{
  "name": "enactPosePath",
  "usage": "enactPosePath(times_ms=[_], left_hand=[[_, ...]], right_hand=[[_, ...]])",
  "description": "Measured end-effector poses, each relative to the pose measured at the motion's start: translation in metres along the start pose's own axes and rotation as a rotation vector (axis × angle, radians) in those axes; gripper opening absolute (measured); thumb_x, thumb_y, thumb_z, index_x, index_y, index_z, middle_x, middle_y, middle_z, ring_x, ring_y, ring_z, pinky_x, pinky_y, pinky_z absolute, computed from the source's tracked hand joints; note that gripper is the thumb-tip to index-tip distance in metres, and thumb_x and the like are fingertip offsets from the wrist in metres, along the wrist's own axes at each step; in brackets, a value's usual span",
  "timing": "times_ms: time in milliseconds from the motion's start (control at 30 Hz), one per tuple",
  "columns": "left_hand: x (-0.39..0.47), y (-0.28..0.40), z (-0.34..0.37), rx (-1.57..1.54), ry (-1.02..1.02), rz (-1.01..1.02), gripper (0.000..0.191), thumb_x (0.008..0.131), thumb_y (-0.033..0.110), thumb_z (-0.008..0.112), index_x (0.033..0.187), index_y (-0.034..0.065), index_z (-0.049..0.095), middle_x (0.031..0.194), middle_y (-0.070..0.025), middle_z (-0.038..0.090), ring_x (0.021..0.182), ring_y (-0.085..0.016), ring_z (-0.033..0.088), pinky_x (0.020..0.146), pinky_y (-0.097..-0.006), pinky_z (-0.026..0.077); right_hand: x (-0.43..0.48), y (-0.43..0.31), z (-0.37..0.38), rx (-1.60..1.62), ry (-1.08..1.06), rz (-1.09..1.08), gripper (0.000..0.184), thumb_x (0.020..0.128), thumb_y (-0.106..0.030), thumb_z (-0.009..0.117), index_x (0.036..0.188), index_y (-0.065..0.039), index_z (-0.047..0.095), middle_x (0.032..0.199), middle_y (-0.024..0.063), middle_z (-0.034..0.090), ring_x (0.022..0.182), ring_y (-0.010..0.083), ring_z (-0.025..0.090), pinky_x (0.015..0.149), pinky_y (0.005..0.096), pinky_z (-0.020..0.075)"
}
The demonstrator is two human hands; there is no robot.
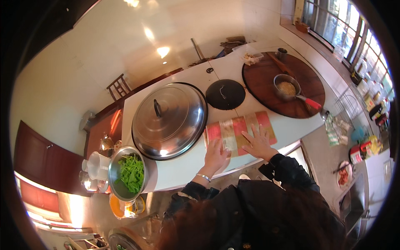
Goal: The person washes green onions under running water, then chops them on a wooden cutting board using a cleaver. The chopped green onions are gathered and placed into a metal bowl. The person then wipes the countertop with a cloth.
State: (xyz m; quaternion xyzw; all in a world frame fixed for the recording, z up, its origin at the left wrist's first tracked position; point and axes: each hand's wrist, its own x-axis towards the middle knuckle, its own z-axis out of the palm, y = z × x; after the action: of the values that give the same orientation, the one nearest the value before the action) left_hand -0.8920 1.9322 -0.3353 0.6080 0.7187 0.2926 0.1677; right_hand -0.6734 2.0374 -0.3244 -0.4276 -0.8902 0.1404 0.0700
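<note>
A folded striped cloth, pink, tan and cream, lies on the white tiled stove top near its front edge. My left hand, a silver bracelet at its wrist, rests at the cloth's left front part with bent fingers. Farther right, my right hand lies palm down on the cloth, fingers spread. Neither hand appears to hold anything. Left of the cloth a large domed metal lid with a black handle covers a wok opening. Behind the cloth is a round black stove plate.
A steel bowl of green leaves stands at the left corner. On the right, a round wooden board bears a red-handled saucepan and a metal cup. A plate of meat and bottles stand on the far right counter.
</note>
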Motion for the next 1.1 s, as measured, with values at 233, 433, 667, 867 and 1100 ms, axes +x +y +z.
enactPosePath(times_ms=[233,433,667,867,1100], left_hand=[[0.051,0.013,0.043,0.413,-0.150,0.120,0.078,0.086,0.050,0.063,0.150,0.0162,0.037,0.161,-0.0132,0.022,0.148,-0.042,0.015,0.114,-0.0674,0.011],[0.059,0.009,0.053,0.562,-0.336,-0.052,0.078,0.093,0.065,0.042,0.158,0.0256,0.022,0.165,-0.0127,0.009,0.150,-0.045,-0.004,0.110,-0.0743,-0.004],[0.063,0.001,0.055,0.528,-0.210,-0.085,0.077,0.093,0.062,0.042,0.157,0.0206,0.025,0.165,-0.0151,0.009,0.149,-0.046,-0.004,0.110,-0.0747,-0.004],[-0.023,0.000,0.041,0.483,-0.223,-0.187,0.080,0.092,0.060,0.047,0.157,0.0189,0.025,0.165,-0.0156,0.007,0.150,-0.044,-0.007,0.110,-0.0724,-0.007],[-0.097,-0.019,0.009,0.570,-0.266,-0.262,0.074,0.094,0.054,0.050,0.155,0.0187,0.030,0.164,-0.0130,0.012,0.151,-0.040,-0.001,0.114,-0.0685,-0.004]], right_hand=[[0.042,0.064,0.021,-0.091,-0.134,-0.136,0.083,0.081,-0.060,0.065,0.153,-0.033,0.033,0.162,0.0225,0.011,0.146,0.0543,0.003,0.111,0.0725,0.0044],[0.072,0.086,0.037,-0.104,-0.016,-0.291,0.086,0.078,-0.068,0.062,0.150,-0.028,0.038,0.160,0.0242,0.014,0.146,0.0525,0.004,0.107,0.0772,0.0000],[0.115,0.085,0.032,-0.108,-0.096,-0.361,0.088,0.076,-0.065,0.066,0.152,-0.029,0.037,0.163,0.0208,0.009,0.147,0.0513,0.000,0.108,0.0754,-0.0002],[0.068,0.036,0.046,-0.034,-0.158,-0.501,0.096,0.074,-0.061,0.072,0.154,-0.028,0.031,0.163,0.0204,0.006,0.147,0.0523,-0.005,0.107,0.0770,-0.0017],[0.049,-0.033,0.069,0.121,-0.171,-0.738,0.081,0.080,-0.047,0.072,0.150,-0.020,0.040,0.162,0.0183,0.015,0.147,0.0521,0.001,0.108,0.0758,0.0003]])
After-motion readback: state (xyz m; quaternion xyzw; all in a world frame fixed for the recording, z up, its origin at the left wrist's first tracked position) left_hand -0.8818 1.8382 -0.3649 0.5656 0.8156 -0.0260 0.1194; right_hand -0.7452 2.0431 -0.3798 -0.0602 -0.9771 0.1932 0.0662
